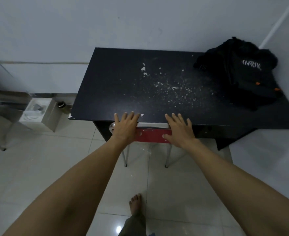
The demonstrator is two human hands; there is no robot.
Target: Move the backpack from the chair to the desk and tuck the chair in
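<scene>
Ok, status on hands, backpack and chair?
Left hand and right hand flat, open over chair. Backpack on desk, far right. Chair under desk; nothing blocking.

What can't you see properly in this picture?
- Chair seat: head view, hidden under the desk.
- Whether the left hand and right hand press on the chair back: cannot tell.
- White lettering on the backpack: too blurred to read.
- Desk's right end: cut off by the picture edge.
- Box contents on the floor: too small.
</scene>
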